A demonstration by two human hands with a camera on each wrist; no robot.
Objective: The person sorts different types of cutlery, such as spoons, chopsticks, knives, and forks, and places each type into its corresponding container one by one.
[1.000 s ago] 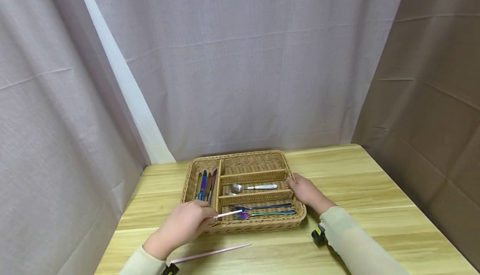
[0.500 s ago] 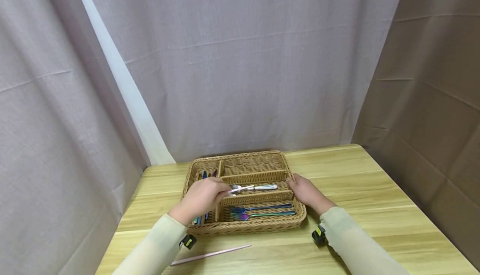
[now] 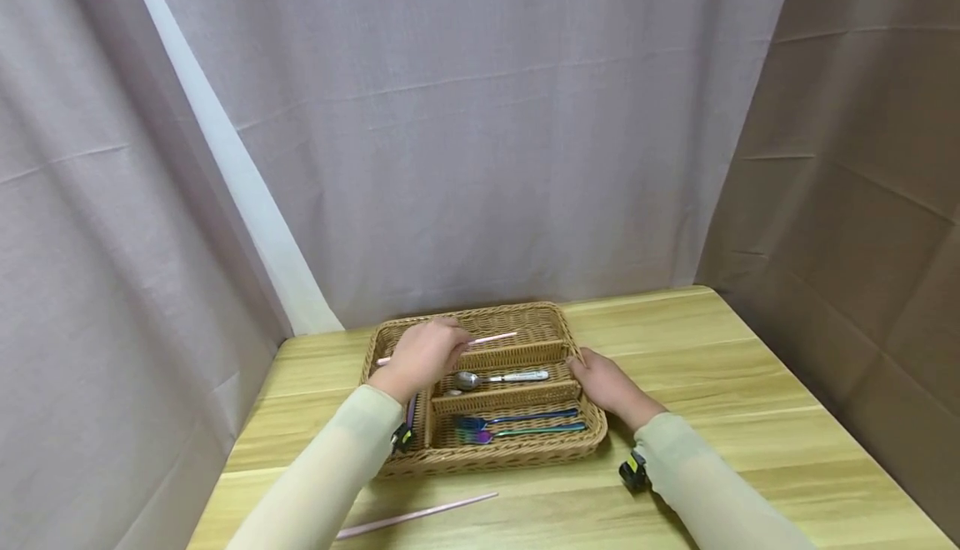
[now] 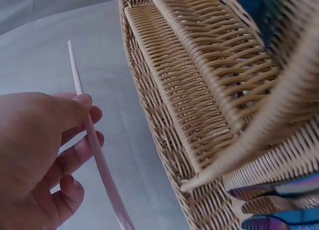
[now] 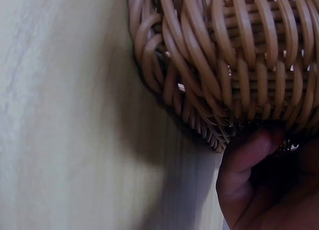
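Observation:
My left hand [image 3: 426, 356] pinches a slim pink chopstick [image 4: 102, 168] between thumb and fingertips, over the back part of the wicker cutlery tray [image 3: 517, 456]. The chopstick lies crosswise above the long back compartment. My right hand [image 3: 613, 385] grips the tray's right side, thumb at the rim and fingers [image 5: 237, 177] curled under the woven wall. A second pink chopstick [image 3: 420, 515] lies on the table in front of the tray. The middle compartment holds a spoon [image 3: 467, 381] with a patterned white handle.
Two iridescent forks, a blue fork [image 3: 525, 418] and a green-purple fork [image 3: 525, 430], lie in the front compartment. Several knives [image 4: 279, 206] fill the left compartment, mostly hidden by my left arm in the head view. Grey curtains [image 3: 480, 158] hang behind the wooden table [image 3: 675, 325].
My left hand has carried the chopstick from the tray's front edge, over the spoon compartment, to the back compartment. The right hand keeps its grip on the tray.

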